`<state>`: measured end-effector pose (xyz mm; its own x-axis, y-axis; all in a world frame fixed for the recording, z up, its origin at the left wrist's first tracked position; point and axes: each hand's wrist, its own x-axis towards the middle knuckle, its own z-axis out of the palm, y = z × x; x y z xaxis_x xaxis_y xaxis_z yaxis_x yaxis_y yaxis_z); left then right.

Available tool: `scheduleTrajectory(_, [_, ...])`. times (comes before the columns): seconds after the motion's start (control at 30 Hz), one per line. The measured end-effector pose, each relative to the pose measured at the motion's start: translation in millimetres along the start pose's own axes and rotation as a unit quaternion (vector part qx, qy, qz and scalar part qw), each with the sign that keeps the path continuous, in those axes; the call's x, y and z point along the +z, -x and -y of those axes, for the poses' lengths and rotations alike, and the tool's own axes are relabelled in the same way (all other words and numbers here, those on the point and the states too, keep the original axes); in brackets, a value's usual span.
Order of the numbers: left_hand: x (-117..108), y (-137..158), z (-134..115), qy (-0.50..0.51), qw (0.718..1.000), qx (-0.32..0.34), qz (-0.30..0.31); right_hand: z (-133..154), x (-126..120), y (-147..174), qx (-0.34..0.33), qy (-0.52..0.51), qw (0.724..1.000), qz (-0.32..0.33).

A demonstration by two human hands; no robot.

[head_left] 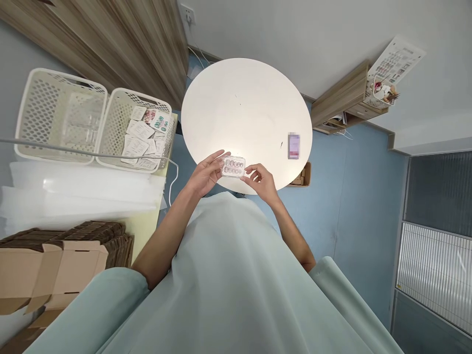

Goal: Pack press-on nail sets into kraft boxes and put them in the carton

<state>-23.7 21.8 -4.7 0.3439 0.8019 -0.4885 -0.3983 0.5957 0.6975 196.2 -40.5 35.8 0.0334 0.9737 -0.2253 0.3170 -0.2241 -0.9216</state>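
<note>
A small clear case (233, 166) is held over the near edge of the round white table (243, 103). Two rows of pinkish oval pieces, looking like press-on nails, show inside it. My left hand (206, 173) grips its left end, with the fingers along the top left corner. At the opposite end, my right hand (261, 181) pinches the lower right corner between thumb and fingertips. Whether the lid is fully closed is too small to tell.
A blurred phone-like object (294, 146) lies on the table's right side. Left stand two white baskets, one with a clear bag (83, 120), one with printed cards (142, 135). Below them are plastic sheets (81, 189) and cardboard boxes (81, 263). A cardboard box (307, 175) sits under the table.
</note>
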Motion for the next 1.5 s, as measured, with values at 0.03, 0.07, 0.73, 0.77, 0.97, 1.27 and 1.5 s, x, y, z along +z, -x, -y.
scheduleTrajectory(0.03, [0,0,0,0.0,1.0,0.003,0.001,-1,0,0,0.012,-0.006,1.0,-0.003])
scheduleTrajectory(0.07, [-1,0,-1,-0.001,1.0,0.005,0.002,-2,0,-1,0.024,-0.011,1.0,-0.005])
scheduleTrajectory(0.73, [-22,21,0,-0.126,0.989,-0.033,-0.07,-12,23,-22,0.173,-0.148,0.965,0.128])
scheduleTrajectory(0.77, [-26,24,2,-0.152,0.984,-0.047,-0.075,-14,25,-23,0.176,-0.144,0.965,0.131])
scheduleTrajectory(0.97, [-40,35,9,-0.18,0.976,-0.069,-0.102,-16,37,-29,0.188,-0.117,0.963,0.153])
scheduleTrajectory(1.27, [-56,33,17,-0.178,0.972,-0.067,-0.139,-19,54,-40,0.202,-0.088,0.96,0.172])
scheduleTrajectory(1.5, [-76,18,26,-0.198,0.962,-0.076,-0.172,-47,73,-57,0.205,-0.085,0.957,0.187])
